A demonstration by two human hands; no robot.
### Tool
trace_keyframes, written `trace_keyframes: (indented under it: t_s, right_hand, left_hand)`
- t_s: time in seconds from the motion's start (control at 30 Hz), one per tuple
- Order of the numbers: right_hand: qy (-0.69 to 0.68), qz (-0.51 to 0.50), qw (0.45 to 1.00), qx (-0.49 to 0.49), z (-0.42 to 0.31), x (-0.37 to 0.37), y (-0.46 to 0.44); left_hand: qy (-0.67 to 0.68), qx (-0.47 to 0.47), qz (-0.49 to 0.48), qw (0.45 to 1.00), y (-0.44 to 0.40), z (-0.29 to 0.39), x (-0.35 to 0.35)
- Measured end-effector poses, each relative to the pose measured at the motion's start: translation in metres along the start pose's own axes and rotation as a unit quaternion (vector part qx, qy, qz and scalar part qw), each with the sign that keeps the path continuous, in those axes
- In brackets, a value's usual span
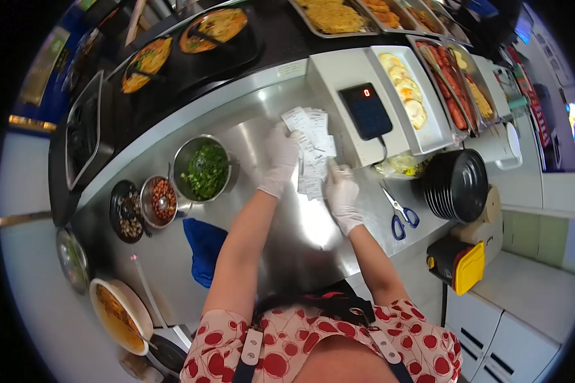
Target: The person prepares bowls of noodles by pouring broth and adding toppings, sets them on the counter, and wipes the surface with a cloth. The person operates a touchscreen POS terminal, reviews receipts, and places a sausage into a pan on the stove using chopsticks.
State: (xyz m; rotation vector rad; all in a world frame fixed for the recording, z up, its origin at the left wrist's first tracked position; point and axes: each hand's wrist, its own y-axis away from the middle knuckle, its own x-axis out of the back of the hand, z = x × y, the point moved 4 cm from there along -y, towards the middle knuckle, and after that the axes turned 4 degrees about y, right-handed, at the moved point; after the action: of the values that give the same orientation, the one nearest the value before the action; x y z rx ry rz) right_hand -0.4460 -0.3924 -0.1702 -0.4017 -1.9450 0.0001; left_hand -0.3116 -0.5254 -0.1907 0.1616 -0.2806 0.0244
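Observation:
Several white printed paper slips (314, 143) overlap in a stack on the steel counter. My left hand (281, 155), in a thin pale glove, is at the upper left edge of the slips, its fingers closed against the paper. On the lower right side, my right hand (342, 191), gloved too, has its thumb and fingers pinched at the edge of the slips. Fine finger contact is too small to make out fully. Just right of the slips stands a white box with a dark display (367, 111) showing a red 0.
Left of my arms are a pot of chopped greens (204, 171), a bowl of peanuts (159, 202) and a blue cloth (203, 251). To the right lie blue-handled scissors (400, 214) beside stacked black plates (455, 186). Fried eggs fill a white tray (432, 135).

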Motion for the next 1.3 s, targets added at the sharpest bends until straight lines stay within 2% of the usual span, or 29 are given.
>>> trace_keyframes:
  t_s: [0.03, 0.07, 0.13, 0.17, 0.2, 0.23, 0.27, 0.3, 0.37, 0.43, 0.47, 0.5, 0.53, 0.57, 0.6, 0.63, 0.67, 0.7, 0.73, 0.77, 0.8, 0.9, 0.97, 1.03, 1.07, 1.1, 1.17, 1.2, 1.3]
  right_hand:
    - [0.019, -0.005, 1.000, -0.005, -0.011, 0.022, -0.005]
    - [0.036, -0.011, 0.999, -0.009, -0.018, 0.035, -0.007]
    - [0.047, 0.016, 0.997, 0.054, -0.025, 0.040, 0.004]
    - [0.061, 0.050, 0.992, 0.101, -0.031, 0.045, 0.013]
    - [0.038, 0.066, 0.991, 0.112, -0.034, 0.053, 0.019]
    - [0.012, 0.079, 0.989, 0.127, -0.039, 0.058, 0.024]
    - [-0.004, 0.061, 0.986, 0.154, -0.041, 0.054, 0.030]
    - [-0.071, 0.058, 0.986, 0.138, -0.038, 0.054, 0.038]
    - [-0.148, 0.033, 0.980, 0.133, -0.056, 0.043, 0.050]
    - [-0.233, -0.059, 0.947, 0.214, -0.092, 0.035, 0.055]
    - [-0.234, -0.088, 0.922, 0.295, -0.122, 0.027, 0.058]
    - [-0.207, -0.162, 0.899, 0.351, -0.151, 0.010, 0.066]
    - [-0.216, -0.248, 0.861, 0.387, -0.185, 0.000, 0.073]
    - [-0.223, -0.297, 0.822, 0.431, -0.217, -0.011, 0.082]
    - [-0.216, -0.329, 0.799, 0.455, -0.242, -0.031, 0.096]
    - [-0.171, -0.340, 0.775, 0.504, -0.251, -0.063, 0.115]
    - [-0.122, -0.304, 0.744, 0.582, -0.260, -0.082, 0.127]
    - [-0.082, -0.319, 0.743, 0.582, -0.267, -0.094, 0.136]
    - [-0.106, -0.320, 0.768, 0.544, -0.272, -0.104, 0.142]
    - [-0.107, -0.308, 0.770, 0.548, -0.285, -0.099, 0.144]
    - [-0.114, -0.292, 0.762, 0.567, -0.302, -0.094, 0.144]
    - [-0.118, -0.271, 0.703, 0.646, -0.371, -0.092, 0.155]
    - [-0.078, -0.218, 0.667, 0.708, -0.426, -0.101, 0.173]
    - [-0.037, -0.095, 0.645, 0.757, -0.471, -0.129, 0.193]
    - [-0.031, -0.099, 0.660, 0.744, -0.483, -0.150, 0.203]
    - [-0.026, -0.106, 0.674, 0.731, -0.490, -0.170, 0.208]
    - [-0.054, -0.150, 0.702, 0.694, -0.493, -0.180, 0.213]
    - [-0.056, -0.160, 0.698, 0.695, -0.485, -0.177, 0.208]
    - [-0.128, -0.188, 0.716, 0.660, -0.413, -0.155, 0.188]
  left_hand:
    - [-0.067, -0.128, 0.106, 0.984, 0.014, 0.024, 0.011]
    - [-0.138, -0.249, 0.207, 0.936, 0.031, 0.044, 0.019]
    - [-0.025, -0.184, 0.019, 0.982, 0.044, 0.043, 0.014]
    - [-0.069, -0.272, -0.031, 0.959, 0.046, 0.022, -0.002]
    - [-0.337, -0.371, -0.058, 0.863, 0.055, 0.019, -0.016]
    - [-0.414, -0.300, -0.138, 0.849, 0.054, 0.009, -0.022]
    - [-0.398, -0.317, -0.110, 0.854, 0.060, 0.012, -0.008]
    - [-0.389, -0.341, -0.006, 0.856, 0.067, 0.004, -0.003]
    - [-0.270, -0.320, 0.035, 0.907, 0.112, 0.031, 0.049]
    - [-0.205, -0.309, 0.124, 0.920, 0.174, 0.029, 0.113]
    - [-0.215, -0.289, 0.165, 0.918, 0.202, 0.007, 0.145]
    - [-0.223, -0.275, 0.204, 0.913, 0.228, -0.015, 0.180]
    - [-0.271, -0.174, 0.237, 0.917, 0.251, -0.024, 0.214]
    - [-0.337, -0.083, 0.282, 0.894, 0.269, -0.032, 0.243]
    - [-0.380, -0.032, 0.312, 0.870, 0.283, -0.047, 0.265]
    - [-0.353, -0.011, 0.283, 0.892, 0.293, -0.078, 0.279]
    - [-0.347, -0.039, 0.252, 0.903, 0.299, -0.101, 0.288]
    - [-0.306, -0.050, 0.261, 0.914, 0.306, -0.124, 0.294]
    - [-0.261, -0.059, 0.276, 0.923, 0.311, -0.127, 0.303]
    - [-0.205, -0.034, 0.297, 0.932, 0.316, -0.119, 0.314]
    - [-0.189, -0.050, 0.310, 0.930, 0.322, -0.114, 0.333]
    - [-0.216, -0.022, 0.366, 0.905, 0.345, -0.122, 0.405]
    - [-0.263, -0.031, 0.403, 0.876, 0.353, -0.145, 0.450]
    - [-0.341, 0.011, 0.385, 0.858, 0.342, -0.152, 0.481]
    - [-0.381, 0.023, 0.349, 0.856, 0.338, -0.173, 0.491]
    - [-0.418, 0.037, 0.310, 0.853, 0.335, -0.195, 0.496]
    - [-0.392, 0.012, 0.299, 0.870, 0.340, -0.189, 0.488]
    - [-0.403, 0.035, 0.274, 0.873, 0.342, -0.183, 0.472]
    - [-0.364, 0.058, 0.203, 0.907, 0.352, -0.164, 0.402]
